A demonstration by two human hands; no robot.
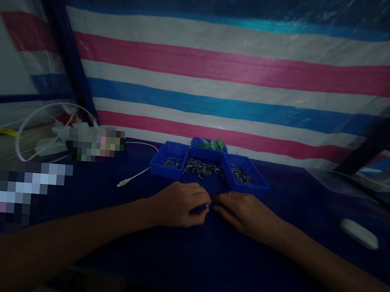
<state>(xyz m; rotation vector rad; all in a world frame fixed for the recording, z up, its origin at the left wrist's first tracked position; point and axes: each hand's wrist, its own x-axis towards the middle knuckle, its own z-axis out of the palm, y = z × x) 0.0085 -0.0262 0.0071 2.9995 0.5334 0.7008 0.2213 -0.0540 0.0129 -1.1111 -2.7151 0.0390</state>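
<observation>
My left hand (183, 203) is over the table with thumb and forefinger pinched on a small shiny metal piece (207, 207). My right hand (242, 210) is just to its right, fingers bent and together; whatever may be between them is hidden. Beyond the hands lies a loose pile of thin metal pins (204, 168), perhaps rivets or screws, too small to tell. A blue bin (168, 171) on the left and another blue bin (250, 186) on the right flank the pile, both with similar pins inside. Behind it, a third blue bin (208, 154) contains green packets (211, 144).
A white cable (135, 177) with a plug end lies left of the bins, near cables and clutter (53, 139). A white oval case (359, 233) rests on the dark blue table (186, 258) at right. Striped sheeting (241, 68) hangs behind, between blue frame posts (71, 60).
</observation>
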